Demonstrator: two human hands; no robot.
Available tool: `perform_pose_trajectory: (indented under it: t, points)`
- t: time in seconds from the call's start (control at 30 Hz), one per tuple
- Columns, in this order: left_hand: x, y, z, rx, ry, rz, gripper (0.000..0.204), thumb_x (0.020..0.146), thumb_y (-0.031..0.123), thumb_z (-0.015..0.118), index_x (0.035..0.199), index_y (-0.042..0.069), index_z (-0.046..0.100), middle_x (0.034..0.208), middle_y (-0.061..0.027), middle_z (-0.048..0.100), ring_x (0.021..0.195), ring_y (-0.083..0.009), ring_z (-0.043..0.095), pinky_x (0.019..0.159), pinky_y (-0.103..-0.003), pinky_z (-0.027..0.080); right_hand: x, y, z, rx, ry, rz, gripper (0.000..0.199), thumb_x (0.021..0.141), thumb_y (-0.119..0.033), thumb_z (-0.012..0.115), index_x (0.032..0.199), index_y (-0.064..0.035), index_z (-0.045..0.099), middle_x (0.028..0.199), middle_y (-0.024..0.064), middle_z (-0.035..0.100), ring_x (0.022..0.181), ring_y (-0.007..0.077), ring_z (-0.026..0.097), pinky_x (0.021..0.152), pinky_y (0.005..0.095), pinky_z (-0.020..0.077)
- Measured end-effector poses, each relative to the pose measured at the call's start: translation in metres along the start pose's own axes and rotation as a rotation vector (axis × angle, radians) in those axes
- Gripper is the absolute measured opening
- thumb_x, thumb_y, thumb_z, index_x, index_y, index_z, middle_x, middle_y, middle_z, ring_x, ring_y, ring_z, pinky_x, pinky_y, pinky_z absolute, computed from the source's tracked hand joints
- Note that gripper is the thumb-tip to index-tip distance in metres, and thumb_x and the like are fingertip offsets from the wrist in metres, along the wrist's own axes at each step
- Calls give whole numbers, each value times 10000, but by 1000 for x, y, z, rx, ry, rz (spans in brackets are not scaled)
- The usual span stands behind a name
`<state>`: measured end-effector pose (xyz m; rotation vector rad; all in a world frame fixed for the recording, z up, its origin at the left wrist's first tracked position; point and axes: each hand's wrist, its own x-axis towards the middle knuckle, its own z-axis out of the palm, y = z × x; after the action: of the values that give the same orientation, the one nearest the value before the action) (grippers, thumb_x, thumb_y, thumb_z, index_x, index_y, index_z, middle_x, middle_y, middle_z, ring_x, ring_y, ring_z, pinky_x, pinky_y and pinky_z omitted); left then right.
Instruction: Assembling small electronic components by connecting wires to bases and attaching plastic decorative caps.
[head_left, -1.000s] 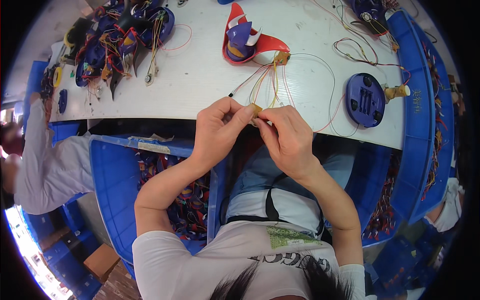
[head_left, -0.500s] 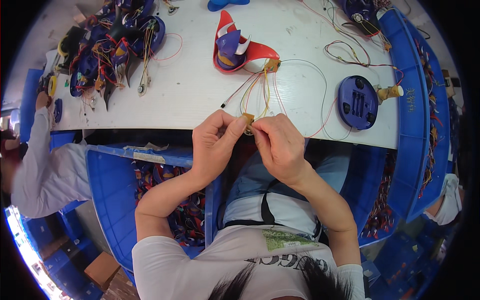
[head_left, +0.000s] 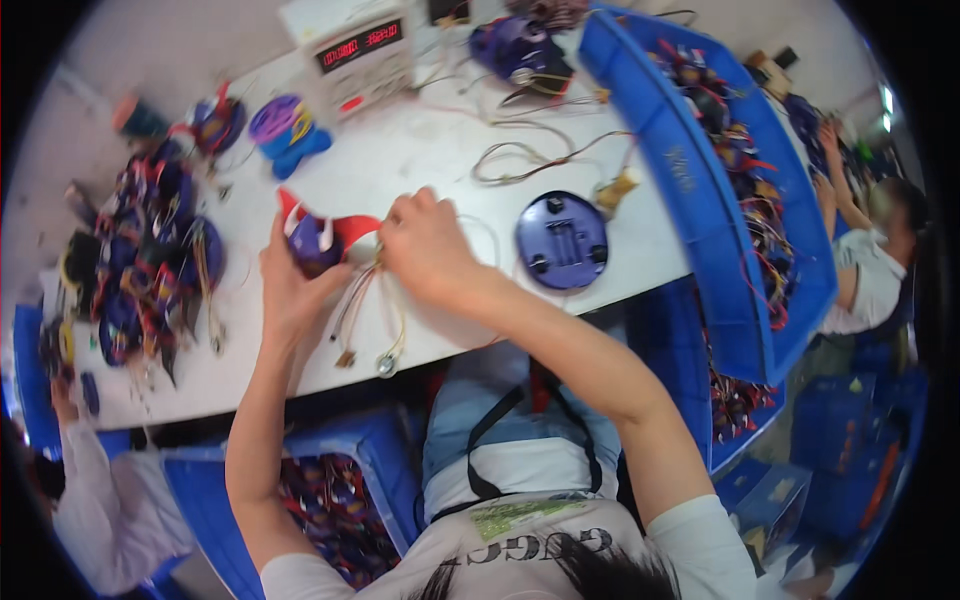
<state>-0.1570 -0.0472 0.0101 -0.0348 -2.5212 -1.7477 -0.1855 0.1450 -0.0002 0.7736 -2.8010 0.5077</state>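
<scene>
A red and purple plastic toy part [head_left: 318,243] with white horn-like pieces stands on the white table, and my left hand [head_left: 290,280] is wrapped round its left side. My right hand [head_left: 428,250] has its fingers closed at the tip of the red piece, where the wires come out; what it pinches is hidden. Thin wires [head_left: 365,300] hang toward the table's near edge, ending in a small brown board [head_left: 345,358] and a round metal disc [head_left: 387,366]. A purple oval base [head_left: 562,240] lies to the right of my right hand.
Wired toy parts are heaped at the left [head_left: 150,260]. A power supply [head_left: 362,62] with a red display and a blue-purple figure [head_left: 288,135] stand at the back. Blue bins flank the table at right [head_left: 640,140] and below left [head_left: 385,450]. Other people work on both sides.
My hands have left the small board at the table edge and moved forward to the toy part, which my left hand now grips. The view has swung to the right.
</scene>
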Motion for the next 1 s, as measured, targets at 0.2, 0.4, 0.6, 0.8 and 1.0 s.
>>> perform_pose_trajectory:
  t: [0.2, 0.4, 0.6, 0.8, 1.0]
  points:
    - [-3, 21, 6, -338, -11, -107, 805, 628, 155, 811, 1305, -40, 422, 1137, -171, 584, 965, -235, 599, 886, -304, 467, -16, 13, -54, 259, 55, 15, 139, 793, -199, 620, 812, -70, 666, 811, 93, 641, 842, 267, 529, 756, 418, 389]
    - [-6, 53, 48, -760, -195, -152, 693, 645, 87, 777, 1259, 2, 468, 1111, -138, 603, 959, -218, 603, 896, -290, 450, -61, 60, -114, 566, 283, 159, 144, 795, -176, 641, 811, -39, 684, 765, 75, 671, 703, 196, 570, 679, 284, 431]
    - [10, 85, 129, -509, -450, 32, 682, 628, 119, 817, 1220, 3, 501, 1068, -121, 606, 944, -225, 589, 859, -292, 456, -108, 108, -114, 165, 338, 421, 129, 774, -100, 647, 875, -25, 676, 821, 86, 609, 786, 226, 530, 761, 276, 419]
    - [25, 89, 172, 226, -413, 464, 565, 525, 323, 865, 929, 11, 624, 845, -122, 605, 754, -266, 526, 816, -356, 437, -133, 126, -70, 213, 466, 498, 370, 773, -40, 605, 1142, -35, 568, 1051, 153, 459, 917, 280, 504, 822, 336, 418]
    - [37, 76, 180, 208, -368, 662, 707, 441, 414, 853, 947, 39, 532, 869, -137, 522, 904, -305, 425, 816, -388, 403, -131, 119, -71, 570, 624, 409, 361, 810, -49, 629, 1159, -16, 540, 1065, 122, 557, 932, 227, 544, 869, 300, 439]
